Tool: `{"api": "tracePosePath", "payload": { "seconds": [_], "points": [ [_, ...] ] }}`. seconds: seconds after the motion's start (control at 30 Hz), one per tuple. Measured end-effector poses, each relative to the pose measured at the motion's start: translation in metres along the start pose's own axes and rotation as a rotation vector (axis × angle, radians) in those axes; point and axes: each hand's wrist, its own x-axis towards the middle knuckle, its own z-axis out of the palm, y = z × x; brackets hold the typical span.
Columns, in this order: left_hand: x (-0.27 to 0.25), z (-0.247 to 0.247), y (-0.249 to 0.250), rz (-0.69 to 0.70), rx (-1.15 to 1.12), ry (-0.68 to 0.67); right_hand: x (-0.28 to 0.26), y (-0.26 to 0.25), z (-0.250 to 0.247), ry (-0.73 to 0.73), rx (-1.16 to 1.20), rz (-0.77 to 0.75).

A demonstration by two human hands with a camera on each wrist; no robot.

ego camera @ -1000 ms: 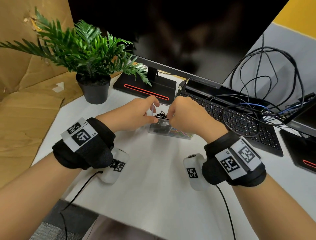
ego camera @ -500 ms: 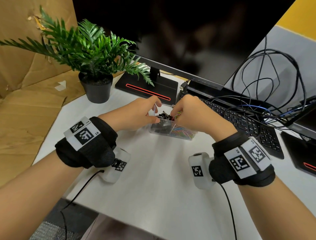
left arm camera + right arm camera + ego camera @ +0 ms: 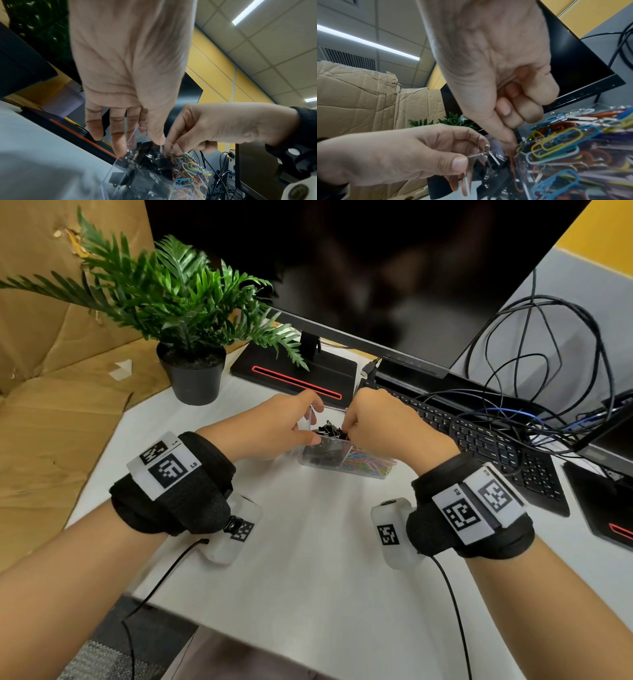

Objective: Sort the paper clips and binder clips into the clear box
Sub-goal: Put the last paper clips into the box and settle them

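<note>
White bench (image 3: 308, 559), both hands at the clear box (image 3: 320, 462).

Black binder clips (image 3: 330, 431) fill the box's left part, coloured paper clips (image 3: 368, 465) its right. Left hand (image 3: 274, 428) has thumb and fingers clamped on the box's left wall; right hand (image 3: 383, 426) is curled, thumb and forefinger pinched together at the divider, on what I cannot tell. Behind stand a potted plant (image 3: 185, 302), monitor (image 3: 394, 268), keyboard (image 3: 489, 440), tangled cables (image 3: 548, 405); cardboard (image 3: 51, 405) lies left; yellow wall panels show.

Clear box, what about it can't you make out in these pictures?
- Head view: both hands cover the clear box top; what the right hand pinches is hidden.
- Left wrist view: binder clips blurred behind the wall, uncountable.
- Right wrist view: paper clips cut off by the edge.
</note>
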Motion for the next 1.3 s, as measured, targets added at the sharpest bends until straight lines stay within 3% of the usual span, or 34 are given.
{"api": "tracePosePath", "payload": {
  "seconds": [0.3, 0.57, 0.8, 1.0, 1.3],
  "points": [
    [0.000, 0.001, 0.000, 0.004, 0.005, 0.002, 0.005, 0.002, 0.001, 0.099, -0.011, -0.059],
    [0.000, 0.000, -0.001, 0.004, 0.002, 0.001, -0.015, 0.030, -0.047, 0.175, 0.225, 0.101],
    [0.000, 0.001, -0.002, 0.002, 0.011, 0.003, -0.015, 0.037, -0.046, 0.121, 0.309, 0.170],
    [0.000, 0.001, -0.002, 0.002, 0.021, 0.008, -0.017, 0.030, -0.033, 0.235, 0.337, 0.099],
    [0.001, 0.001, -0.003, 0.002, 0.013, 0.007, -0.010, 0.016, -0.017, 0.213, 0.203, 0.084]
  ]
}}
